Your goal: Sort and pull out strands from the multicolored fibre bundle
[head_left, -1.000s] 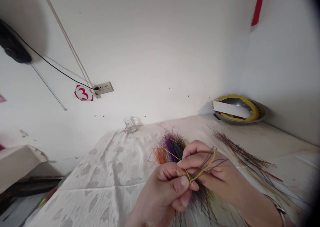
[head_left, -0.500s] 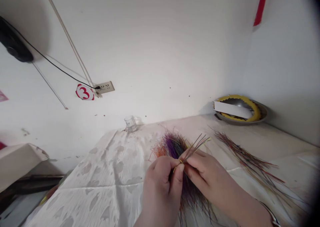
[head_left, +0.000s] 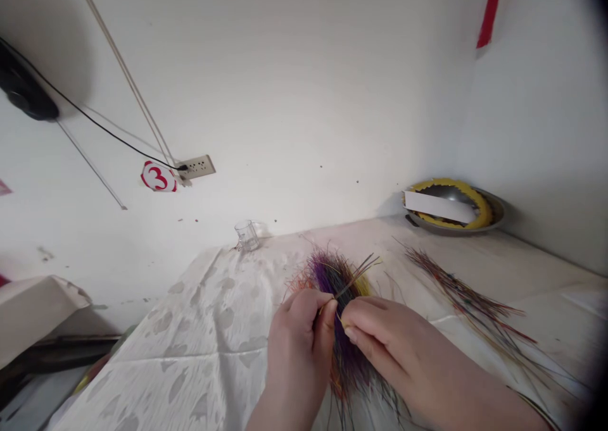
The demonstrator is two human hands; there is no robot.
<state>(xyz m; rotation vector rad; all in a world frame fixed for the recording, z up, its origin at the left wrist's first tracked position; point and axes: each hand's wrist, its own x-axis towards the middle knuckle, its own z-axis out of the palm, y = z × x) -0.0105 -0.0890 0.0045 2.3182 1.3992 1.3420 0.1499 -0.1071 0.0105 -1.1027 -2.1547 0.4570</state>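
Between thumb and forefinger, my left hand [head_left: 301,339] pinches a small bundle of thin wires [head_left: 354,280], whose loose ends point up and to the right. A yellow wire [head_left: 338,317] runs from that pinch to my right hand [head_left: 387,339], which is closed on it just to the right. Beneath both hands lies a thick pile of coloured wires [head_left: 325,273], with orange, purple, dark and yellow strands. My hands hide the middle of this pile.
A looser bunch of reddish-brown wires [head_left: 468,292] lies to the right on the cloth-covered table [head_left: 199,355]. A clear glass mug [head_left: 247,235] stands near the wall. In the far right corner sits a metal pan [head_left: 456,230] with a yellow ring and a white strip.
My right hand has let go of the bundle's upper part and moved slightly down, now drawing the yellow wire. My left hand keeps its pinch, a little further left.
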